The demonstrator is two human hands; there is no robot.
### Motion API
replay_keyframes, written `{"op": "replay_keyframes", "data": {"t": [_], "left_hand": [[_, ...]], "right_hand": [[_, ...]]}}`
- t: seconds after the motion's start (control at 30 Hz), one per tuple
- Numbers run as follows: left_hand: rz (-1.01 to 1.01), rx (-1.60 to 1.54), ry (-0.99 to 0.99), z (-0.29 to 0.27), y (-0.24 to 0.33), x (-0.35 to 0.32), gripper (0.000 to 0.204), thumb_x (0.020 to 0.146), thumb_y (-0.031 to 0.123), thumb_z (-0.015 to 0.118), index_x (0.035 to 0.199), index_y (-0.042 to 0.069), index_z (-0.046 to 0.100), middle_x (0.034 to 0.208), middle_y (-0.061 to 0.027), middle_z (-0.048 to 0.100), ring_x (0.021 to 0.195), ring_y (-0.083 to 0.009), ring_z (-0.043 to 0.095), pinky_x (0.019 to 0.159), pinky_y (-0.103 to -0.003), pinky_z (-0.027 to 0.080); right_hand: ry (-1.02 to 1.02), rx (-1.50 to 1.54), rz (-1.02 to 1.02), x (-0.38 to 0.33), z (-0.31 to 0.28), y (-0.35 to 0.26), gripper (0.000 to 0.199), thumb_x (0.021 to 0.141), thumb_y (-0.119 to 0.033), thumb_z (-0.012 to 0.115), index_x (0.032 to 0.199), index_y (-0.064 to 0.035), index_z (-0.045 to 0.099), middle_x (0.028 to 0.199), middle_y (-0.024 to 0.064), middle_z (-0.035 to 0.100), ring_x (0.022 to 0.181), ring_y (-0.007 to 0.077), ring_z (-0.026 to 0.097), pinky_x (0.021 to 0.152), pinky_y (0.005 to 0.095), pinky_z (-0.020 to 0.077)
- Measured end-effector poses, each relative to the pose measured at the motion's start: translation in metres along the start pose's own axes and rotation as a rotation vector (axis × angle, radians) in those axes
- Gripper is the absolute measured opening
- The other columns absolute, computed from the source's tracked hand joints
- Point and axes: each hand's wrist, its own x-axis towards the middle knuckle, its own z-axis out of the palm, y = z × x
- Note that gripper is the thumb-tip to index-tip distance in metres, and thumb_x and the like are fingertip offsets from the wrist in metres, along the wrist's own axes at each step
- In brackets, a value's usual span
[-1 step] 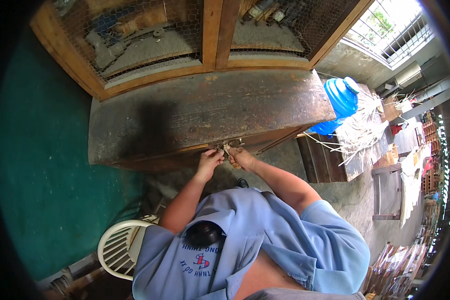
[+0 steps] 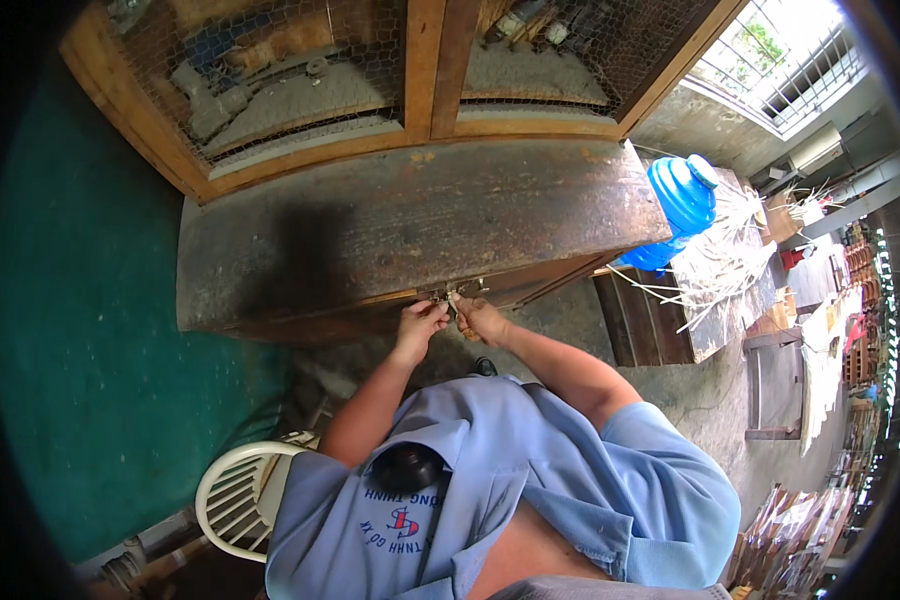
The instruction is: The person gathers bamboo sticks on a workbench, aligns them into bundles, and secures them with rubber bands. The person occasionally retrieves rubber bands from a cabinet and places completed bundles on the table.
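Both my hands meet at the front edge of a worn dark wooden cabinet (image 2: 420,215), just below its top. My left hand (image 2: 420,330) is closed, with thumb and fingertips pinched together at the metal fittings; what they hold is too small to make out. Close beside it, my right hand (image 2: 482,320) has its fingers curled round a small brass-coloured metal piece (image 2: 453,297), which looks like a padlock. A metal latch (image 2: 483,284) sticks out from the cabinet front just right of it. My fingers partly hide these fittings.
Wire-mesh doors (image 2: 432,70) in wooden frames rise behind the cabinet top. A blue water jug (image 2: 682,200) and pale strips (image 2: 725,255) lie to the right. A cream slatted chair (image 2: 210,495) stands at lower left, by the green wall (image 2: 100,330).
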Motion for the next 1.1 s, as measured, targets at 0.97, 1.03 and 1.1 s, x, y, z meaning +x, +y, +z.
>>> {"op": "replay_keyframes", "data": {"t": [0.97, 1.03, 1.1], "left_hand": [[0.003, -0.476, -0.151, 0.065, 0.016, 0.019, 0.033, 0.103, 0.006, 0.046, 0.122, -0.018, 0.056, 0.128, -0.0244, 0.061, 0.121, -0.0299, 0.059, 0.111, -0.037, 0.049], [-0.139, -0.604, 0.155, 0.079, 0.025, 0.017, 0.034, 0.099, 0.004, 0.041, 0.118, -0.02, 0.055, 0.125, -0.0273, 0.061, 0.121, -0.0337, 0.059, 0.105, -0.038, 0.054], [-0.087, -0.621, 0.29, 0.091, 0.021, 0.01, 0.04, 0.097, 0.013, 0.047, 0.121, -0.019, 0.053, 0.126, -0.0272, 0.06, 0.12, -0.035, 0.06, 0.103, -0.038, 0.056]], "right_hand": [[0.767, -0.683, -0.036, -0.103, -0.125, 0.175, 0.054, 0.101, -0.046, 0.048, 0.091, 0.0007, 0.073, 0.097, 0.0288, 0.069, 0.096, 0.0457, 0.066, 0.088, 0.0508, 0.0515], [0.771, -0.59, 0.185, -0.147, -0.131, 0.219, 0.056, 0.102, -0.047, 0.047, 0.096, 0.0013, 0.074, 0.105, 0.0289, 0.069, 0.105, 0.0457, 0.065, 0.094, 0.0513, 0.0506], [0.78, -0.528, 0.298, -0.194, -0.138, 0.262, 0.058, 0.102, -0.048, 0.046, 0.1, 0.0028, 0.073, 0.11, 0.0288, 0.068, 0.11, 0.0449, 0.064, 0.097, 0.0511, 0.0497]]}}
